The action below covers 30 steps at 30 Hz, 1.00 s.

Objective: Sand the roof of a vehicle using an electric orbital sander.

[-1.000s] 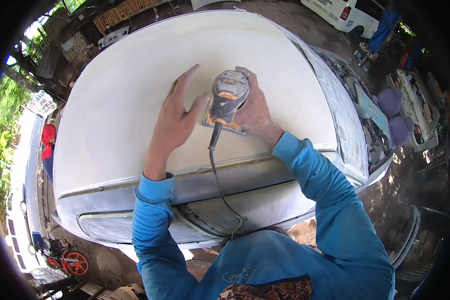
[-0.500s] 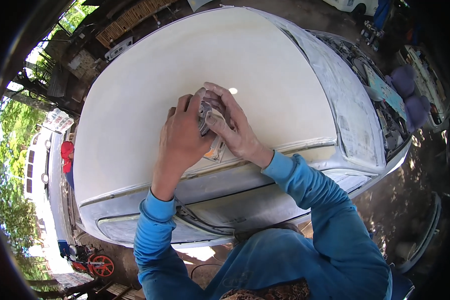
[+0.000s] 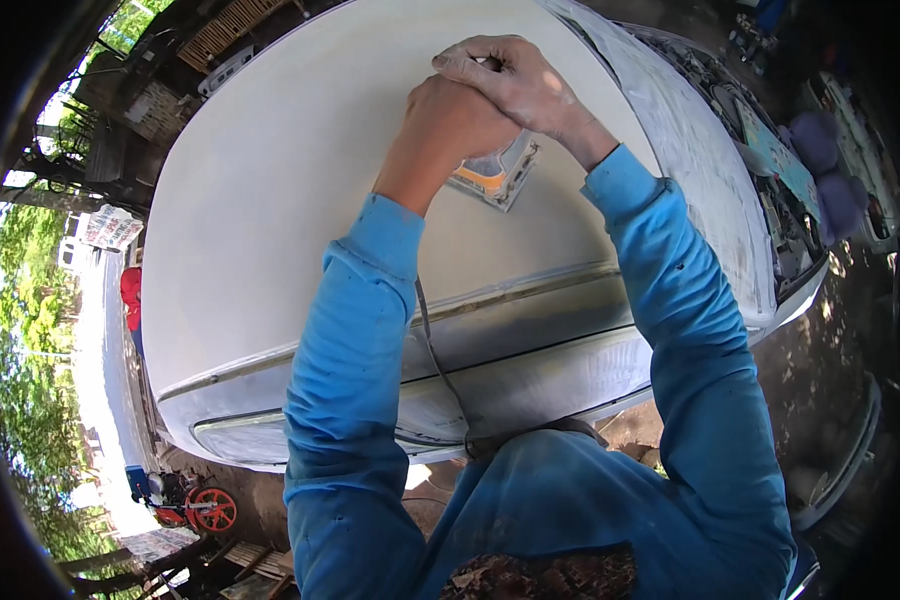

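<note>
A power sander with a square base plate and an orange band lies flat on the pale roof of a vehicle. My left hand is closed over the sander's body, hiding most of it. Pressed against the left one, my right hand curls over the top of the sander, thumb and fingers meeting around a small gap. A dark cord trails from beneath my left forearm, over the roof's near edge and down the vehicle's side.
On the right, the front of the vehicle shows an exposed engine bay. A motorcycle with an orange wheel stands at lower left. Someone in a red head covering is beyond the left edge. A curved bumper-like part lies at right.
Both hands and the sander have moved away from me and to the right, farther across the roof. My arms are now stretched out, and the cord shows more.
</note>
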Motion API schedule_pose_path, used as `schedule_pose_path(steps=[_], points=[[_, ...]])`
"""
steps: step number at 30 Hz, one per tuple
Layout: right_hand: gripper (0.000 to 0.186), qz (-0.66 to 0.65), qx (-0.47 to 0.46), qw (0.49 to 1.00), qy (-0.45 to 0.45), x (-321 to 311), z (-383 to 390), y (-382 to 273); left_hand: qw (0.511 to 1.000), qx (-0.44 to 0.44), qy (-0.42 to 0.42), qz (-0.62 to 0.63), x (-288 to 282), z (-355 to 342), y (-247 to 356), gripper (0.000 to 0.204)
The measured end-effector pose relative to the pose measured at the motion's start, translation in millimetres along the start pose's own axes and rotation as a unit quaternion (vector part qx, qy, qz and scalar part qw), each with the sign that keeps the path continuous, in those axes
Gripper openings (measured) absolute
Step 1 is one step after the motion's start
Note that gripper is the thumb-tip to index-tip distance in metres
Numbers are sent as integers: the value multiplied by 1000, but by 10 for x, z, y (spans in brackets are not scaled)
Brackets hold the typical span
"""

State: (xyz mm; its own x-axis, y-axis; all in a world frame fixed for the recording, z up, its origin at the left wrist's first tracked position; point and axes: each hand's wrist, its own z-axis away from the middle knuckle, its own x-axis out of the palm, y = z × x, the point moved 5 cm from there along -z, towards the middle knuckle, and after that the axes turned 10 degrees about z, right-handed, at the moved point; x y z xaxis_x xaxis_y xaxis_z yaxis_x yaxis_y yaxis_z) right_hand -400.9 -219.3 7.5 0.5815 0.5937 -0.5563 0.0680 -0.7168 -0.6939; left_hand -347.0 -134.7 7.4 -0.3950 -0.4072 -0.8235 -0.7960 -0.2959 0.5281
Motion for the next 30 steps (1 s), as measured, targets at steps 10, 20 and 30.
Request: schedule_pose_path(steps=[10, 20, 30], points=[[29, -168, -65, 981, -74, 598, -706, 65, 991, -41, 121, -38, -254, -195, -555, 31], [30, -245, -63, 956, -148, 1396, -907, -330, 981, -126, 131, -63, -738, 188, -1142, 24], [34, -187, -119, 965, -142, 2102, -954, -856, 967, -171, 173, -78, -1136, 763, -1680, 29]])
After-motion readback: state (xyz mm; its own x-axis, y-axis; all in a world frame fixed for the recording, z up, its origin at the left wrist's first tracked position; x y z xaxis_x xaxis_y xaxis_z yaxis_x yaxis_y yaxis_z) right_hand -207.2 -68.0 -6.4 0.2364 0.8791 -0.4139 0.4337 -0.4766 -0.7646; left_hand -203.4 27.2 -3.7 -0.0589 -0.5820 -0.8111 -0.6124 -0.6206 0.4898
